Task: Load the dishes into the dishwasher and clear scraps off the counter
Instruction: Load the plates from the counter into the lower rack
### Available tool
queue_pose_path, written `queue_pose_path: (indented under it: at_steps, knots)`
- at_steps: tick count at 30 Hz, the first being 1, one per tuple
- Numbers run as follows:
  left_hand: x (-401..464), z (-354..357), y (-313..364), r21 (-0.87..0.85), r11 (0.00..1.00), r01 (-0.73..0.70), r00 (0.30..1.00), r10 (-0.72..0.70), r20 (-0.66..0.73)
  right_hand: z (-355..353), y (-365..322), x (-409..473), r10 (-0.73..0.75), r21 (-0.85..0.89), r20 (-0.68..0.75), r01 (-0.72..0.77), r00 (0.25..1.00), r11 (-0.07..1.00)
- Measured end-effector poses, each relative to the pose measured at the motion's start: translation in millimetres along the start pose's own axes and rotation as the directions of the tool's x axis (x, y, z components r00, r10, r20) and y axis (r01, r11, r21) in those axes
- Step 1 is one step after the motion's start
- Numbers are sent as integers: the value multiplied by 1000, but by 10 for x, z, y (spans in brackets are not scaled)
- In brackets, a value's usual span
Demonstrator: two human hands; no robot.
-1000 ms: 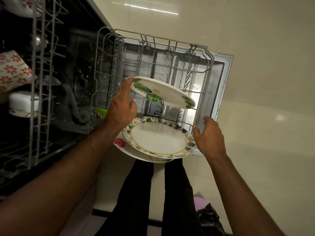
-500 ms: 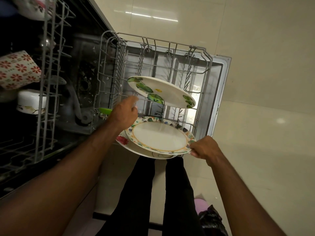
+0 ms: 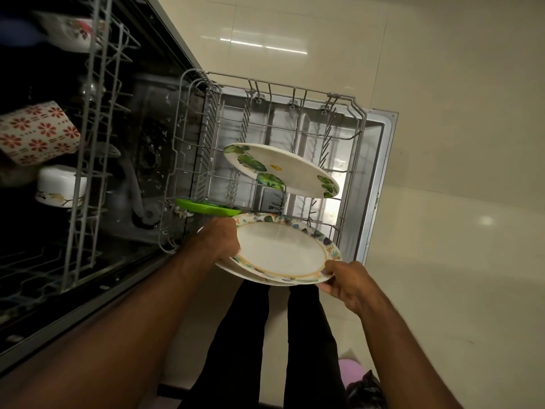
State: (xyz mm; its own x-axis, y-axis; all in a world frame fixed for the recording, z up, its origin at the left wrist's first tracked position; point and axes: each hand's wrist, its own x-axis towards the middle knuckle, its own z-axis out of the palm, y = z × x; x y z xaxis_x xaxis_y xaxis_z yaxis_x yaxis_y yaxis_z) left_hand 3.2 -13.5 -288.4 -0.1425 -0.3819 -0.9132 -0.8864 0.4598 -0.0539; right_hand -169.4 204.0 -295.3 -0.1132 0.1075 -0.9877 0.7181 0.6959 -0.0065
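plates near-flat, tilted toward lower rack, both hands pinching opposite rims

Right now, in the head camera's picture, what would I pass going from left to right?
Red-flowered cup → white bowl → green plate → left hand → leaf-print plate → right hand → dishwasher door edge.

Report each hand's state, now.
Left hand: grips the stacked plates' left rim.
Right hand: pinches the stack's right rim.
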Motion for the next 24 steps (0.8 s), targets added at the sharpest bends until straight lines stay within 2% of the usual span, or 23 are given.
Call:
queue_pose_path:
  at_steps: [2,5,8,11,13,15,17,18,19,20,21,22,24]
  knots:
    - [-69,-46,-3,-18,1000,-7,1000,7,11,6,-16,-81,-36,-54,-37,34,999,998]
    - [-129,-135,34,-192,981,17,996,1,90,-148,-170,-304,-156,-124,-165,136,974,983]
    - [-236,-252,132,-284,959,9,987,36,154,-459,-398,-687,-351,-270,-294,275,889,923]
    - [-313,-354,261,-249,961,-119,988,139,66,-811,-630,-1150,-584,-607,-336,304,739,734]
    - [-343,-419,355,-212,953,-217,976,217,-20,-1038,-768,-1400,-716,-756,-341,275,610,594]
    - [-389,-488,441,-147,939,-311,947,292,-136,-1205,-888,-1605,-801,-786,-343,316,492,531]
    - [-439,-566,512,-172,904,-391,905,344,-251,-1265,-1031,-1782,-906,-815,-269,424,326,395]
    - [-455,-612,548,-213,878,-429,881,354,-313,-1207,-1101,-1886,-934,-818,-211,472,288,330]
    - [-465,-664,577,-260,846,-465,855,354,-378,-1080,-1166,-1972,-957,-826,-155,500,244,261]
    - [-463,-729,602,-296,810,-506,822,349,-450,-1003,-1238,-2019,-978,-838,-133,509,163,199]
    - [-446,-804,625,-310,774,-553,776,343,-529,-974,-1297,-1980,-990,-868,-126,478,57,138]
    - [-419,-882,641,-297,740,-603,717,340,-609,-953,-1349,-1927,-993,-897,-115,432,-15,98]
    - [-381,-1070,680,-225,699,-679,592,340,-731,-897,-1454,-1789,-995,-932,-77,361,-70,47]
